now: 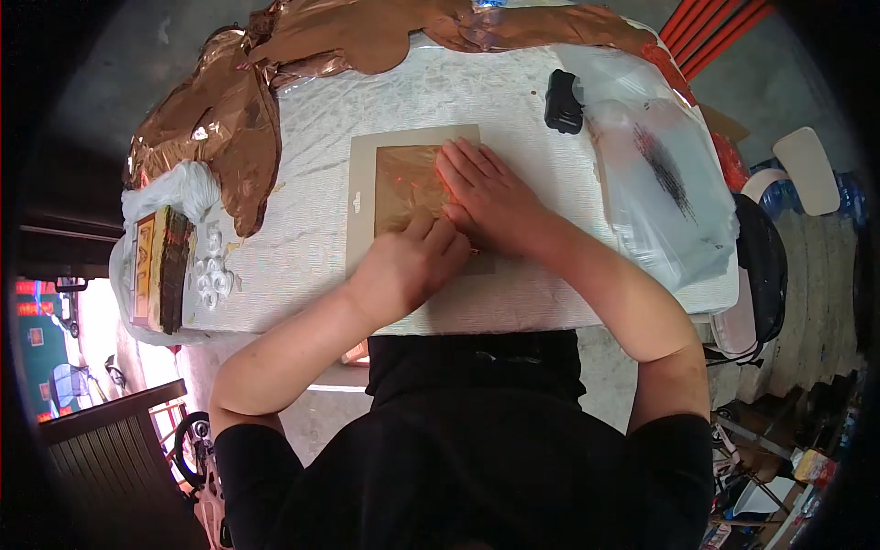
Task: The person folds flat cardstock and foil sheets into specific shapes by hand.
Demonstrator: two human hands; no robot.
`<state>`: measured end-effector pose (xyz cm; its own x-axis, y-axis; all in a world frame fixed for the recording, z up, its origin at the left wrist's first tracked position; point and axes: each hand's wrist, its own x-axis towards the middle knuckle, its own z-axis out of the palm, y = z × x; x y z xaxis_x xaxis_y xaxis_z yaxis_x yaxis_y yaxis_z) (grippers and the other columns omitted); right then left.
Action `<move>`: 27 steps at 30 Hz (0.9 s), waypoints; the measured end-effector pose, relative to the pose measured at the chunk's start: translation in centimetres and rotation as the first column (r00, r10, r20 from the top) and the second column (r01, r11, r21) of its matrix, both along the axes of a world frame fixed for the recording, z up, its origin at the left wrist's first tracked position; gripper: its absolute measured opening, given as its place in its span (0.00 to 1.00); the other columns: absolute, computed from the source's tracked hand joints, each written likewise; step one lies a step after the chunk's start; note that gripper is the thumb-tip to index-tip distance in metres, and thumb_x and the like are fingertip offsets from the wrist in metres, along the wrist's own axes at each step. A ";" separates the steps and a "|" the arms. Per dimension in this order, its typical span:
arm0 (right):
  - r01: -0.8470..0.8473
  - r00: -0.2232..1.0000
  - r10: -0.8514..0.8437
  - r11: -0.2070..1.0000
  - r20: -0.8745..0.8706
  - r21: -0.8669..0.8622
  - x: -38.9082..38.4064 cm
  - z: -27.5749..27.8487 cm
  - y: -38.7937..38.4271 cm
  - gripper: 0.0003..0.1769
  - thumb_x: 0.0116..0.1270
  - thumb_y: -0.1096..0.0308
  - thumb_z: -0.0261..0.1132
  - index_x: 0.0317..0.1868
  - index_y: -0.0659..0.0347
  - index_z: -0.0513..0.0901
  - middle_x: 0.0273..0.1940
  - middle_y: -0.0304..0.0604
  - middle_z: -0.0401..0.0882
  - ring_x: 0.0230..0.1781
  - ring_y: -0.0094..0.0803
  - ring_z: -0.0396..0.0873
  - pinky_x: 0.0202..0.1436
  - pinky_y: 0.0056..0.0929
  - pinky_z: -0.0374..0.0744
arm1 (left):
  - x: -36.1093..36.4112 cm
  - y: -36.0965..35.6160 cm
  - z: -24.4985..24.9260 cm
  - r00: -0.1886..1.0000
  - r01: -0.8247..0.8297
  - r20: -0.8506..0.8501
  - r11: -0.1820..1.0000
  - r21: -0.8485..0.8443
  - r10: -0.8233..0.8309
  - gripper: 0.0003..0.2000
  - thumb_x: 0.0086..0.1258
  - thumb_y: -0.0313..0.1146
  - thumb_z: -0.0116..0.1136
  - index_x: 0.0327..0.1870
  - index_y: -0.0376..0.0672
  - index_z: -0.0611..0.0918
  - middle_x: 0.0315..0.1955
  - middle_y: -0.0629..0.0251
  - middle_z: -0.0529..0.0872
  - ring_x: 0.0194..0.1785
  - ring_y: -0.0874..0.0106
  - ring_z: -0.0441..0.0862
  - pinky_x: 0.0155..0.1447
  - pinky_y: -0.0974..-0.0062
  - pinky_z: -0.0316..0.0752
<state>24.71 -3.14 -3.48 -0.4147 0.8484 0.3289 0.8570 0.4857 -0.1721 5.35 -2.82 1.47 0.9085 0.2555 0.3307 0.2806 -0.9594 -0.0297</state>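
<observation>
A grey-beige card (362,160) with a small hang-hole at its left side lies on the table in front of me. On it is a copper-coloured foil sheet (403,170) with some creases and shine. My right hand (490,197) lies flat along the right side of the foil, fingers stretched out and pointing away from me. Close below it, my left hand (414,268) rests over the lower part of the foil with its fingers curled in. Whatever those fingertips may pinch is hidden.
Crumpled copper foil (206,119) runs along the table's left and far edges. At the left front are a thick stack (163,266) and clear plastic cups (214,280). A black device (563,101) and plastic bags (660,197) occupy the right of the white table (316,206).
</observation>
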 end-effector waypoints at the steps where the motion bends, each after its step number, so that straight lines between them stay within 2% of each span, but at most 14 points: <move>1: 0.003 1.000 -0.003 1.000 0.005 -0.011 0.0 0.0 0.0 0.34 0.68 0.59 0.56 0.69 0.69 0.60 0.72 0.56 0.55 0.75 0.46 0.52 0.77 0.45 0.52 | 0.0 0.0 -0.1 1.000 0.001 -0.002 1.000 0.002 -0.001 0.05 0.54 0.31 0.56 0.31 0.44 0.77 0.34 0.64 0.77 0.38 0.68 0.78 0.28 0.74 0.78; 3: 0.003 1.000 -0.003 1.000 0.008 -0.018 0.0 0.1 0.0 0.34 0.68 0.59 0.56 0.69 0.69 0.60 0.72 0.56 0.55 0.75 0.46 0.52 0.77 0.45 0.52 | 0.2 -0.1 -0.3 0.995 -0.099 0.005 0.995 0.007 0.099 0.05 0.55 0.31 0.57 0.31 0.43 0.77 0.33 0.64 0.77 0.38 0.68 0.78 0.28 0.73 0.78; 4: 0.003 1.000 -0.003 1.000 0.012 -0.025 0.0 0.1 0.1 0.34 0.68 0.58 0.56 0.69 0.69 0.60 0.72 0.56 0.55 0.75 0.46 0.52 0.77 0.45 0.52 | 0.1 -0.1 -0.2 0.995 -0.097 0.005 0.995 0.011 0.097 0.05 0.55 0.31 0.57 0.31 0.43 0.77 0.33 0.64 0.77 0.38 0.68 0.78 0.28 0.73 0.78; 10: 0.012 1.000 -0.012 1.000 0.002 -0.010 0.0 0.0 -0.1 0.34 0.68 0.58 0.56 0.69 0.69 0.61 0.72 0.56 0.55 0.75 0.47 0.52 0.77 0.45 0.52 | -0.4 0.0 0.5 1.000 -0.015 -0.008 0.999 -0.030 0.015 0.05 0.55 0.31 0.57 0.31 0.43 0.77 0.33 0.64 0.77 0.37 0.69 0.78 0.29 0.74 0.79; 12: 0.006 1.000 -0.006 1.000 -0.007 -0.012 0.0 0.0 0.0 0.34 0.68 0.58 0.56 0.69 0.69 0.61 0.72 0.56 0.55 0.75 0.47 0.52 0.77 0.45 0.52 | -0.5 -0.1 0.6 0.998 -0.023 -0.063 0.998 -0.055 0.020 0.10 0.54 0.30 0.56 0.38 0.41 0.80 0.33 0.65 0.76 0.38 0.67 0.76 0.35 0.71 0.77; 16: 0.005 1.000 -0.006 1.000 -0.026 -0.012 0.0 0.1 -0.1 0.34 0.68 0.58 0.56 0.69 0.69 0.61 0.72 0.56 0.55 0.75 0.47 0.52 0.77 0.46 0.52 | -0.9 0.1 0.8 0.999 0.037 -0.036 0.999 -0.026 -0.037 0.10 0.53 0.31 0.57 0.36 0.40 0.80 0.33 0.65 0.76 0.38 0.67 0.76 0.35 0.71 0.77; 19: 0.002 0.999 -0.002 1.000 -0.052 -0.003 -0.1 -0.3 0.0 0.34 0.68 0.58 0.56 0.69 0.69 0.61 0.73 0.56 0.55 0.75 0.47 0.52 0.77 0.46 0.51 | -1.6 0.2 0.7 0.994 0.062 -0.087 0.995 -0.079 -0.069 0.09 0.52 0.30 0.58 0.35 0.40 0.80 0.34 0.66 0.77 0.39 0.68 0.77 0.37 0.71 0.78; 21: 0.002 0.998 -0.002 1.000 -0.057 -0.012 -0.1 -0.4 0.0 0.34 0.68 0.57 0.56 0.69 0.69 0.61 0.73 0.57 0.54 0.75 0.47 0.52 0.77 0.46 0.51 | -1.9 0.2 0.7 0.993 0.082 -0.081 0.996 -0.036 -0.085 0.06 0.55 0.33 0.59 0.30 0.42 0.79 0.32 0.68 0.74 0.40 0.69 0.76 0.42 0.70 0.77; 27: 0.001 0.999 -0.002 0.999 -0.049 -0.036 -0.1 -0.2 -0.1 0.35 0.69 0.56 0.55 0.69 0.70 0.60 0.73 0.58 0.54 0.76 0.48 0.50 0.77 0.47 0.50 | -3.3 0.6 0.8 0.988 0.106 -0.105 0.994 -0.030 -0.109 0.08 0.55 0.32 0.60 0.34 0.41 0.82 0.36 0.66 0.78 0.44 0.68 0.77 0.48 0.71 0.76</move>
